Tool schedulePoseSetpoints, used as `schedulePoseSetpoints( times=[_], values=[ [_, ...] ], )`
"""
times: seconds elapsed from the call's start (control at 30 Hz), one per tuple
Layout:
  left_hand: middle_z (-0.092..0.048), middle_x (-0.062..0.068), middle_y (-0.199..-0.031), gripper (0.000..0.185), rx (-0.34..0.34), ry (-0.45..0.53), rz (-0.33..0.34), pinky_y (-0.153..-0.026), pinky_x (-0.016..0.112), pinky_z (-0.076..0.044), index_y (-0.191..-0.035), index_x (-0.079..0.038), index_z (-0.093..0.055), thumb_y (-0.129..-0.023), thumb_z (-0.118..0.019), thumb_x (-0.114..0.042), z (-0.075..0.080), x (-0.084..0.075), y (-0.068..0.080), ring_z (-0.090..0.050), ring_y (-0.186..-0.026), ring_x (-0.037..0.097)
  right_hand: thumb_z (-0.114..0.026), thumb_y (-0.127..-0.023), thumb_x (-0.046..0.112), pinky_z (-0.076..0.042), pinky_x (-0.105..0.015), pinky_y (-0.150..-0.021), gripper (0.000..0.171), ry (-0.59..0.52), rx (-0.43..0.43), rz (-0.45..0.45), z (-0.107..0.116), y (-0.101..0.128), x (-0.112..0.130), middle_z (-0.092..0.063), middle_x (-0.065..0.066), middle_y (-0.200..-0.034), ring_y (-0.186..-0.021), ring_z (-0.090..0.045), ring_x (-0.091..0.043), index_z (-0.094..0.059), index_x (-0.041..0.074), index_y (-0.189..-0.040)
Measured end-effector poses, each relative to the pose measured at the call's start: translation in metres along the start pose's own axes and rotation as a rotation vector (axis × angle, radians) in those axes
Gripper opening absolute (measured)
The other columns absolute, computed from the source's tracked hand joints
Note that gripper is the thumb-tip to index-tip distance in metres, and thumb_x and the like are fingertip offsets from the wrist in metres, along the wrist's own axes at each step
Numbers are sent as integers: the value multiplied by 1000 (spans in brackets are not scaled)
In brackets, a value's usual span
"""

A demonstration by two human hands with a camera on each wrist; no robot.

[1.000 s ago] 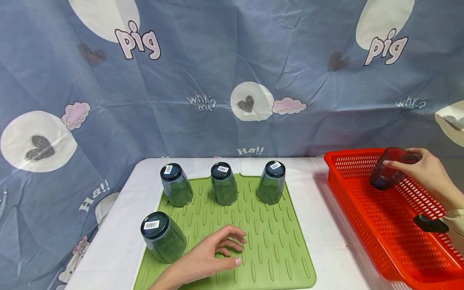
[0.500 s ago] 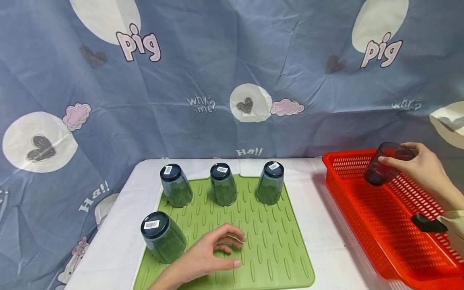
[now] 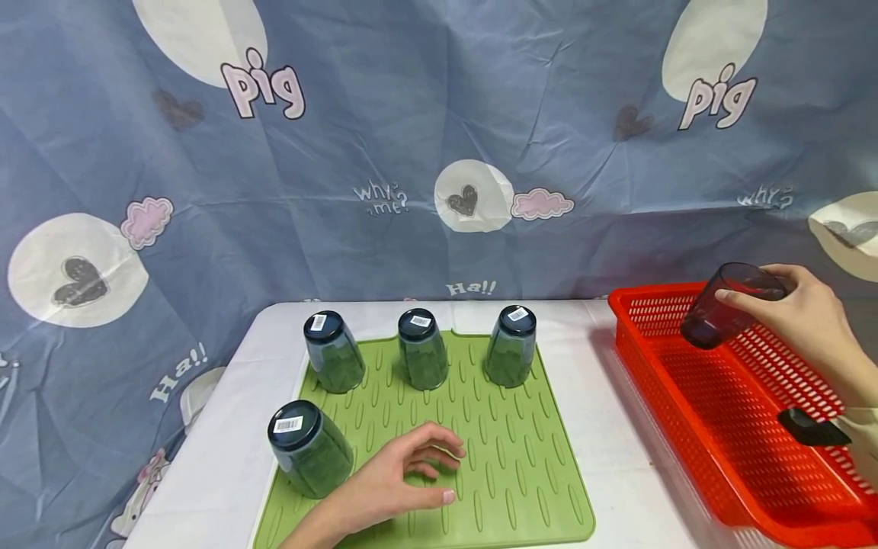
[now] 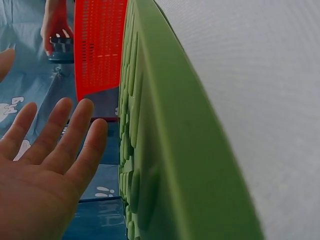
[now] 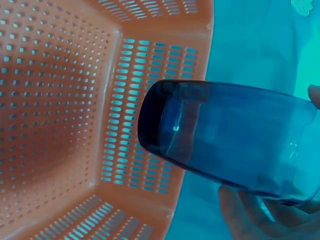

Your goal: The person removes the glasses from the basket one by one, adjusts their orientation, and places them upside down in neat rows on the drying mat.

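Observation:
My right hand (image 3: 816, 316) holds a dark blue-tinted drinking glass (image 3: 720, 313) near its rim, thumb on one side and fingers on the other. The glass tilts with its base down to the left, above the far end of the red basket (image 3: 675, 415). In the right wrist view the see-through glass (image 5: 235, 135) overlaps the basket's slotted wall. Over the green drying mat (image 3: 511, 457) my left hand (image 3: 391, 480) hovers with loosely bent fingers and holds nothing. Close beside its wrist, an upside-down glass (image 3: 315, 454) stands on the mat.
Along the mat's far edge stand three more upturned glasses, left (image 3: 336, 354), middle (image 3: 424, 351) and right (image 3: 512, 351), with barcode stickers on their bases. White cloth (image 3: 597, 427) separates mat and basket. A printed blue curtain (image 3: 384, 114) hangs behind.
My right hand has lifted the glass up and slightly left from inside the red basket, tilting it further. My left hand stays nearly where it was.

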State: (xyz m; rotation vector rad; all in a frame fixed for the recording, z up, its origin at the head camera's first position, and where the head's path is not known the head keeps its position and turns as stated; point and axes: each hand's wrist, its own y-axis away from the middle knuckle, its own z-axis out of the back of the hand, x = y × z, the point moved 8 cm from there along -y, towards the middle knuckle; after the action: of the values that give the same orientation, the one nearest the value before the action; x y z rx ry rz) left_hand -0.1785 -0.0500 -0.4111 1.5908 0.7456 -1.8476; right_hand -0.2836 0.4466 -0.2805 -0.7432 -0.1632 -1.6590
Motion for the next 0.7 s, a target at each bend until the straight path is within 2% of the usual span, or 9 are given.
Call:
schedulePoseSetpoints(
  times=[0.07,0.17,0.23,0.27,0.37,0.47,0.57,0.63,0.7],
  values=[
    [-56,17,-128,42,-2,-2,-1,-96,41,-49,-130,-7,-54,-91,-70,-12,0,0,0,-58,-115,34,-73,-85,48,-35,-25,-63,87,6,0,3,1,3,3,-55,-35,-117,-95,-57,-41,-38,-9,-140],
    [-56,17,-127,42,-5,-4,-3,-96,42,-50,-129,-8,-54,-91,-70,-12,0,0,0,-58,-114,35,-72,-86,48,-40,-29,-64,88,2,9,2,1,8,8,-52,-37,-119,-102,-53,-51,-35,-10,-141],
    [-57,17,-127,42,-7,-7,-6,-96,41,-50,-129,-7,-54,-91,-70,-12,0,0,0,-57,-114,35,-72,-86,48,-42,-30,-64,89,1,15,-3,2,11,10,-52,-37,-121,-103,-53,-52,-34,-10,-142],
    [-57,17,-127,42,-8,-8,-7,-96,41,-50,-129,-7,-54,-91,-70,-12,0,0,0,-57,-114,35,-73,-86,48,-46,-35,-65,89,1,16,-6,2,13,11,-51,-37,-121,-104,-53,-53,-34,-9,-142],
    [-57,17,-127,41,-10,-10,-9,-96,41,-50,-129,-7,-54,-91,-70,-12,0,0,0,-57,-114,35,-73,-86,48,-47,-33,-64,88,-9,13,-13,5,18,12,-52,-36,-121,-103,-53,-51,-34,-8,-142],
    [-57,17,-127,41,-9,-8,-6,-97,40,-49,-129,-7,-54,-91,-70,-13,-1,0,1,-57,-115,35,-74,-85,49,-42,-21,-60,87,-21,3,-28,8,22,13,-54,-33,-120,-88,-61,-24,-36,-5,-142],
    [-57,16,-127,41,-5,-1,1,-98,40,-49,-129,-8,-54,-91,-70,-13,-1,0,1,-56,-116,35,-75,-84,48,-37,-14,-54,85,-29,-13,-37,13,27,14,-55,-31,-119,-77,-48,4,-38,-3,-142],
    [-57,16,-128,41,-3,2,6,-98,40,-49,-129,-8,-54,-92,-70,-13,-1,0,1,-56,-116,35,-75,-84,48,-36,-15,-56,84,-20,-26,-37,16,31,16,-55,-31,-119,-76,-42,7,-39,-3,-142],
    [-56,16,-128,41,-1,3,11,-98,41,-49,-129,-8,-54,-92,-69,-14,-1,0,2,-56,-116,34,-75,-84,48,-35,-18,-58,84,-5,-40,-31,20,35,19,-55,-30,-120,-80,-45,0,-40,-2,-142]
  ],
)
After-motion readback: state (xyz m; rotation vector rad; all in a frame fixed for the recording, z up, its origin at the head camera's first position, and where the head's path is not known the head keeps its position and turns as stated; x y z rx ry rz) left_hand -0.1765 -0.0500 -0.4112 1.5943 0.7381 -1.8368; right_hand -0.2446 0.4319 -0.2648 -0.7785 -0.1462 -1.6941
